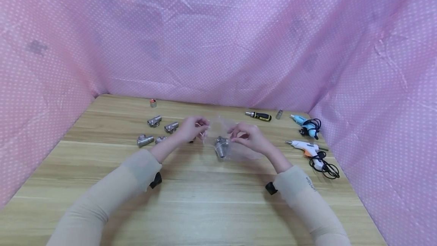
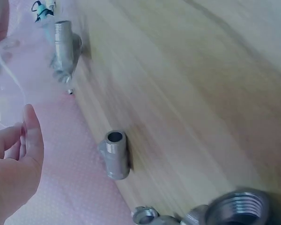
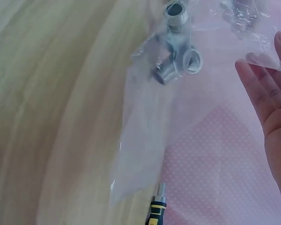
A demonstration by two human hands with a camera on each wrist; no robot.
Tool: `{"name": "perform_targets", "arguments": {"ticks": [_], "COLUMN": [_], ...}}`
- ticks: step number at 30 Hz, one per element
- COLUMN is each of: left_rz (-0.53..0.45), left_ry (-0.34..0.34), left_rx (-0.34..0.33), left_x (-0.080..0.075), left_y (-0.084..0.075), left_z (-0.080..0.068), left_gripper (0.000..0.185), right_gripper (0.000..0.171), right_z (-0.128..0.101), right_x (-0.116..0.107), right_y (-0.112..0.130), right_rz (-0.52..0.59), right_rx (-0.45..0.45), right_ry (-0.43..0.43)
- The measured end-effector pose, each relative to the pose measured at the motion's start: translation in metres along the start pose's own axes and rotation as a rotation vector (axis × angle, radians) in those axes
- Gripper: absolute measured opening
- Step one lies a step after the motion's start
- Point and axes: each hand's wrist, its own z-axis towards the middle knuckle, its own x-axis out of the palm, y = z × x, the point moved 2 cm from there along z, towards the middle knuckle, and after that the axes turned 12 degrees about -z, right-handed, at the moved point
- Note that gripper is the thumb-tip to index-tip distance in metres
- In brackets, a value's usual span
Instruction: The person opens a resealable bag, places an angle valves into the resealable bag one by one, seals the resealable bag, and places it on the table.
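Note:
A clear plastic bag (image 1: 218,126) with metal pipe tees (image 1: 221,149) inside is held between both hands over the middle of the table. At the bag's left edge, my left hand (image 1: 194,129) pinches the film between thumb and fingers. My right hand (image 1: 250,136) pinches the opposite side, its fingertips on the film in the right wrist view. Threaded ends of the bagged tees (image 3: 175,61) show through the plastic there. A loose pipe tee (image 2: 116,157) lies beyond my left hand in the left wrist view.
Several loose pipe tees (image 1: 154,121) lie on the table's left, with a short metal fitting (image 1: 153,103) behind. A screwdriver (image 1: 261,116) and a small metal cylinder (image 1: 279,114) lie at the back right. Blue (image 1: 307,125) and white (image 1: 308,149) glue guns with coiled cords lie right.

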Motion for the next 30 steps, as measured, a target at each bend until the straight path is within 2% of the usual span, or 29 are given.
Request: {"name": "perform_targets", "arguments": {"ticks": [3, 7, 10, 13, 16, 19, 21, 26, 30], "left_rz": [0.005, 0.029, 0.110, 0.265, 0.497, 0.703, 0.792, 0.831, 0.842], "left_ry": [0.016, 0.077, 0.100, 0.108, 0.134, 0.178, 0.199, 0.223, 0.205], "left_rx": [0.002, 0.008, 0.019, 0.055, 0.093, 0.113, 0.118, 0.124, 0.146], "left_x": [-0.004, -0.011, -0.020, -0.031, -0.041, -0.047, -0.050, -0.057, -0.056], "left_y": [0.002, 0.006, 0.006, 0.007, 0.011, 0.020, 0.027, 0.041, 0.044], "left_z": [-0.001, -0.003, -0.006, -0.009, -0.011, -0.013, -0.015, -0.015, -0.013], "left_gripper": [0.024, 0.030, 0.032, 0.032, 0.035, 0.045, 0.053, 0.060, 0.058], "right_gripper": [0.014, 0.014, 0.018, 0.023, 0.028, 0.033, 0.036, 0.040, 0.044], "right_z": [-0.001, -0.002, -0.002, -0.002, -0.002, -0.002, -0.002, 0.000, 0.004], "right_x": [-0.004, -0.008, -0.010, -0.012, -0.014, -0.013, -0.011, -0.007, -0.005], "right_y": [0.001, 0.002, 0.002, 0.002, 0.003, -0.001, -0.002, 0.001, 0.004], "right_rz": [0.002, -0.020, -0.046, -0.057, -0.055, -0.044, -0.033, -0.019, -0.026], "right_rx": [0.005, -0.021, -0.041, -0.049, -0.043, -0.021, -0.009, -0.012, 0.004], "right_ry": [-0.020, -0.030, -0.048, -0.061, -0.045, -0.016, -0.006, -0.007, -0.006]}}
